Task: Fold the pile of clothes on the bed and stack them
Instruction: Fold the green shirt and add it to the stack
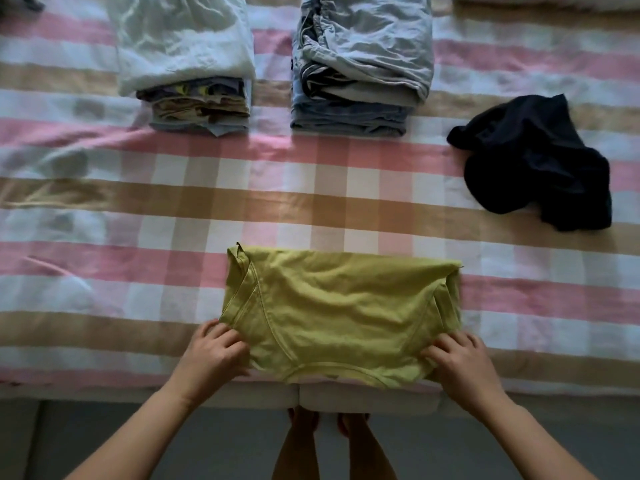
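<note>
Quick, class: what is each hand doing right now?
Left hand: grips the near left corner of the green shirt.
Right hand: grips the shirt's near right corner.

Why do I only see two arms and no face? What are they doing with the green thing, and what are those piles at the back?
The camera sits on the person's head and looks down, so you see what they see: their own arms and, far below, their bare feet. There is no robot here, and only this one picture. The left hand and the right hand each pinch a near corner of the green shirt, which lies partly folded on the checked bed cover. At the back are two piles of folded clothes, the left stack and the right stack. Off to the right lies a dark garment, crumpled and not yet folded.
</note>
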Motion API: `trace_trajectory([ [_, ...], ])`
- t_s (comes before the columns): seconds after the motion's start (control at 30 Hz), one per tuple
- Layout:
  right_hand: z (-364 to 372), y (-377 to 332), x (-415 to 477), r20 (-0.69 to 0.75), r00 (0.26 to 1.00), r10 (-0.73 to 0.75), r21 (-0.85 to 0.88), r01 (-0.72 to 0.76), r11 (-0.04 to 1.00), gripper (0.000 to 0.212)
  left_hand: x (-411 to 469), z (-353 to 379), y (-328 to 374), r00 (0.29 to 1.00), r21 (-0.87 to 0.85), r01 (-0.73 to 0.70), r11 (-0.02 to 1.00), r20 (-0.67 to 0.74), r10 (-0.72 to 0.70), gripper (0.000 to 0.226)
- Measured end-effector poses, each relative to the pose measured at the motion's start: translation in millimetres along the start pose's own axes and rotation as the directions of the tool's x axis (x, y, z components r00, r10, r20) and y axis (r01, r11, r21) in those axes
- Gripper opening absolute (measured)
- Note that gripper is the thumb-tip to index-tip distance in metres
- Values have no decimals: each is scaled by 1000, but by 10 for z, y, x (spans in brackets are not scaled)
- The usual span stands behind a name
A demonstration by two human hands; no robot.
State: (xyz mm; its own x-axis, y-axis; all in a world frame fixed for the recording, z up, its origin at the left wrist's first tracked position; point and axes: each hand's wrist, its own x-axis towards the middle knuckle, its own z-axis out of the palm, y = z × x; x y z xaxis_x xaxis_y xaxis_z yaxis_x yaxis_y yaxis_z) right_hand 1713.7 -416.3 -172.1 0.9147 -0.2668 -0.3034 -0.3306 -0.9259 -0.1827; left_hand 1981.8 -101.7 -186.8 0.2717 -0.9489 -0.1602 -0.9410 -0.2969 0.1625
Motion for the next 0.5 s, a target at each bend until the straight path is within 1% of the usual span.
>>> trace_trajectory([
  [0.03,-17,12,18,4,1000,-6,18,6,1000,40,23,-3,-17,999,-21,14,1000,31,-13,47],
  [0.07,-38,36,52,-22,1000,18,74,-16,997,34,74,-14,-38,998,-62,53,997,27,-52,54],
  [0.1,-59,57,102,-69,993,92,162,-80,983,28,148,-34,-56,990,-145,134,980,-11,-137,57],
  [0.13,-85,76,176,-124,968,218,267,-179,947,26,260,-71,-66,960,-266,248,931,-61,-273,54],
  [0.17,-102,89,268,-162,908,385,386,-301,872,22,397,-119,-76,893,-414,372,831,-87,-443,47],
  [0.2,-114,94,371,-158,813,560,503,-422,754,18,544,-158,-80,792,-553,479,682,-63,-607,38],
  [0.23,-122,104,481,-115,701,704,599,-516,612,17,694,-178,-82,674,-654,558,511,-3,-739,33],
  [0.27,-128,115,590,-51,601,798,655,-583,481,23,834,-185,-92,561,-701,617,359,71,-825,35],
  [0.3,-135,125,690,25,527,850,674,-637,375,31,956,-187,-110,468,-712,661,239,142,-872,40],
  [0.33,-142,132,773,102,471,876,662,-690,294,39,1055,-190,-131,394,-704,694,152,194,-898,45],
  [0.37,-143,134,839,163,423,891,638,-734,232,45,1125,-185,-157,330,-684,725,87,234,-914,48],
  [0.43,-137,136,936,199,355,914,621,-767,163,47,1231,-161,-210,228,-619,785,8,277,-933,49],
  [0.47,-135,139,981,191,338,921,632,-761,148,45,1271,-153,-235,199,-593,805,-6,280,-939,46],
  [0.5,-133,147,1022,180,334,925,646,-750,144,43,1303,-152,-248,185,-589,808,-11,270,-945,41],
])
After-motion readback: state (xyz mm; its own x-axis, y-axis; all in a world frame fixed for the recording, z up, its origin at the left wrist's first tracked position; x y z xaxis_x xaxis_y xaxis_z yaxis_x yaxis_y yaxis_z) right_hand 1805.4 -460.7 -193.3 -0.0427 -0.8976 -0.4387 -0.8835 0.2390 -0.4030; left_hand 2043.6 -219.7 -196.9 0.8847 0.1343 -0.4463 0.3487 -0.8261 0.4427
